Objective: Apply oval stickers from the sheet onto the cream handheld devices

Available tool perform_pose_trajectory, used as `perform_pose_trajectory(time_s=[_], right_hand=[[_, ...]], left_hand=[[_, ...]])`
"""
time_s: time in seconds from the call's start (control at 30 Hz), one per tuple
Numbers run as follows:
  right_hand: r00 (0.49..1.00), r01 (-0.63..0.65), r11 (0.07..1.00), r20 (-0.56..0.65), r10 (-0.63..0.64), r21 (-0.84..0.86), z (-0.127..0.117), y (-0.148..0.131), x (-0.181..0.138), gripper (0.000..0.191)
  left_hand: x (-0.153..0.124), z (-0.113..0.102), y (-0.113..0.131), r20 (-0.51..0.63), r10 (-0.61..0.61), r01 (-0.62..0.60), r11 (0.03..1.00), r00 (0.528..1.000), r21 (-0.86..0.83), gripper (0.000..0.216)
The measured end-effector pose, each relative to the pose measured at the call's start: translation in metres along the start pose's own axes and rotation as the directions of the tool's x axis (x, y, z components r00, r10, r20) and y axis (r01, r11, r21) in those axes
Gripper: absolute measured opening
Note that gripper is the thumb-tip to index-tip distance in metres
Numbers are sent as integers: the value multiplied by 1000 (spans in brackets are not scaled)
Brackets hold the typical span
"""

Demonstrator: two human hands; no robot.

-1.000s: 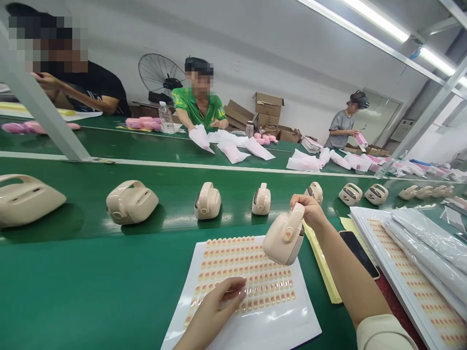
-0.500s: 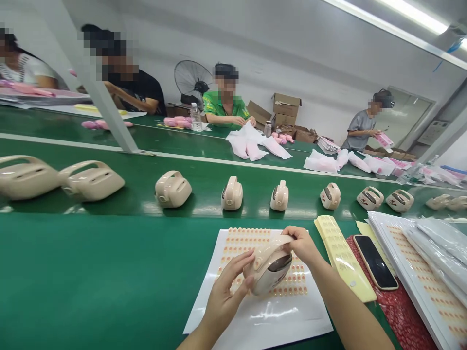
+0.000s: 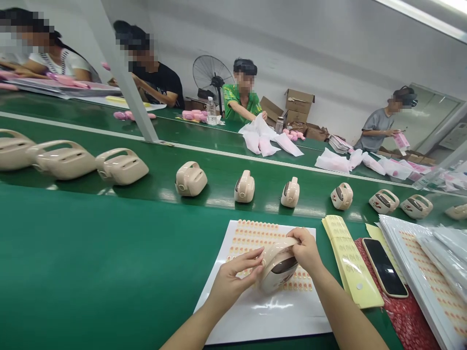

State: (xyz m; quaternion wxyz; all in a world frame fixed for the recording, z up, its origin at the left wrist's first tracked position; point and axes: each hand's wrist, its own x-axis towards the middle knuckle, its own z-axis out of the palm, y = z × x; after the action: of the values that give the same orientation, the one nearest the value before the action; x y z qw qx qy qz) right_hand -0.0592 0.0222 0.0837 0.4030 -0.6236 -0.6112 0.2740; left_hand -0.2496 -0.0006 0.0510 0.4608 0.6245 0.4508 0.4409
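Observation:
My right hand (image 3: 303, 248) is closed around one end of the handle of a cream handled device (image 3: 274, 281). The device is a glossy plastic body with a dark window and a small printed picture on its pale front; it is tilted over a white sheet of small orange round stickers (image 3: 255, 239). My left hand (image 3: 237, 274) has its thumb and fingertips brought together on the device's side, by its round disc. The fingertips partly cover that disc, and I cannot tell whether a sticker is between them.
Similar handled devices (image 3: 191, 180) stand in a row on the green belt (image 3: 219, 192) ahead. At right lie yellow sticker strips (image 3: 352, 262), a phone (image 3: 385, 267) on red bubble wrap (image 3: 408, 316), and stacked sticker sheets (image 3: 419, 272). Several people work across the belt, near white wrapped bundles (image 3: 260, 136).
My left fingertips have drawn together at the disc, where the hand was cupped round the device's side. The right hand keeps its hold. My view has shifted left.

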Motion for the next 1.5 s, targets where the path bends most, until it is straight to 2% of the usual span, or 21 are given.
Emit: perform_pose_trajectory(time_s=[0.23, 0.43, 0.5, 0.57, 0.63, 0.67, 0.73, 0.8, 0.83, 0.9, 0.97, 1.03, 1.1, 1.27, 1.37, 1.5], right_hand=[[998, 55, 997, -11, -56, -47, 3, -1, -4, 21], [998, 65, 994, -14, -66, -93, 3, -6, -6, 20], [995, 97, 987, 25, -95, -130, 0, -10, -9, 20], [983, 159, 972, 114, -141, -174, -8, -16, -12, 22], [972, 189, 960, 180, -152, -208, -24, -25, -11, 25], [975, 164, 962, 184, -124, -219, -35, -29, -9, 24], [995, 43, 973, 99, -21, -227, -61, -39, 2, 17], [992, -92, 971, -102, 71, -219, -90, -47, 22, 7], [970, -131, 967, -227, 80, -220, -103, -49, 35, 8], [885, -217, 943, -459, 80, -254, -122, -49, 62, 13], [820, -292, 910, -567, 79, -295, -129, -41, 90, 20], [810, -322, 892, -581, 87, -316, -124, -27, 115, 26], [821, -334, 886, -561, 105, -321, -112, -8, 134, 31], [856, -377, 865, -482, 189, -331, -86, 34, 153, 29], [870, -384, 856, -445, 212, -345, -75, 39, 154, 30], [878, -335, 866, -456, 144, -372, -54, 25, 156, 44]], left_hand=[[1, -2, 5, 27, -52, 54, 997, 998, -59, 18], [2, -3, -3, 69, -77, 87, 984, 995, -153, 17], [2, -2, -5, 93, -72, 88, 978, 993, -186, 16], [1, 1, -6, 92, -72, 89, 977, 993, -193, 15], [0, 5, -6, 49, -95, 103, 975, 994, -196, 16], [0, 7, -6, 30, -116, 119, 972, 993, -201, 19], [0, 9, -7, 43, -162, 168, 965, 986, -200, 26], [1, 10, -8, 119, -190, 207, 967, 974, -149, 26], [2, 10, -10, 160, -192, 210, 972, 968, -102, 24], [3, 10, -12, 216, -178, 182, 983, 960, 3, 19], [3, 10, -15, 249, -156, 139, 987, 956, 83, 15], [3, 10, -17, 271, -140, 113, 987, 952, 114, 14], [4, 10, -18, 274, -135, 107, 988, 952, 115, 15], [3, 9, -23, 273, -121, 94, 989, 954, 111, 14], [1, 10, -27, 254, -113, 89, 991, 961, 105, 16], [-1, 11, -30, 220, -110, 88, 991, 969, 106, 19]])
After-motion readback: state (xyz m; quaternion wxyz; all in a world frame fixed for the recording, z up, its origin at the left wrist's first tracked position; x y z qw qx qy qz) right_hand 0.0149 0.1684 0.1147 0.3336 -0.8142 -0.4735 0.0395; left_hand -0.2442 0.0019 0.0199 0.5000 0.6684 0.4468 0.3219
